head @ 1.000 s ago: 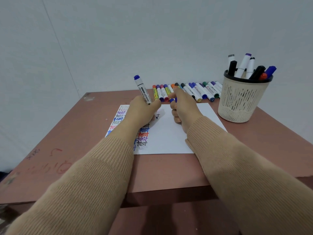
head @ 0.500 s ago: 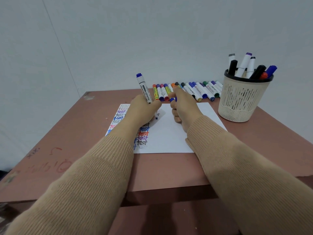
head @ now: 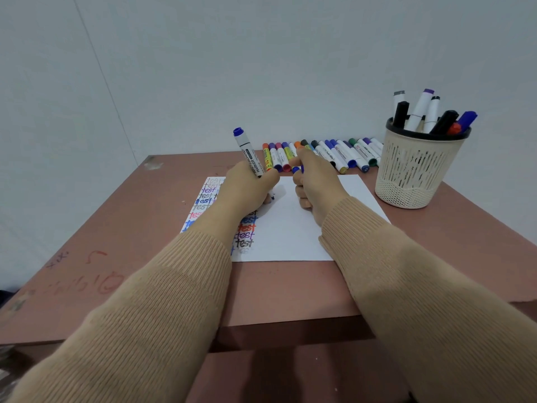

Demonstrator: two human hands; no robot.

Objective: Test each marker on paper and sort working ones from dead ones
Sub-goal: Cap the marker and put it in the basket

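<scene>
Grips blue whiteboard marker (head: 249, 157) in curled left hand (head: 247, 187) fingers: steeply upright, tail leaning far-left, tip down on paper (head: 290, 228) mid-desk (head: 145, 228). Pinches blue cap (head: 297, 169) in right hand (head: 315, 181) fingers, just right of tip; likely recaps next.

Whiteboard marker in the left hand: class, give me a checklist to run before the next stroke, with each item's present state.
1. Grip secure: ok; the left hand holds the whiteboard marker by its barrel.
2. Cap off: ok; the right hand pinches a blue cap.
3. Tip touching the paper: cannot tell; it is at the sheet, half hidden.
4. Blank space available: ok; the sheet's right part is bare.
5. Ink flowing: cannot tell; the hand hides any new mark.
6. Sorting spots known: cannot tell which of row of markers and cup is for dead ones.
</scene>
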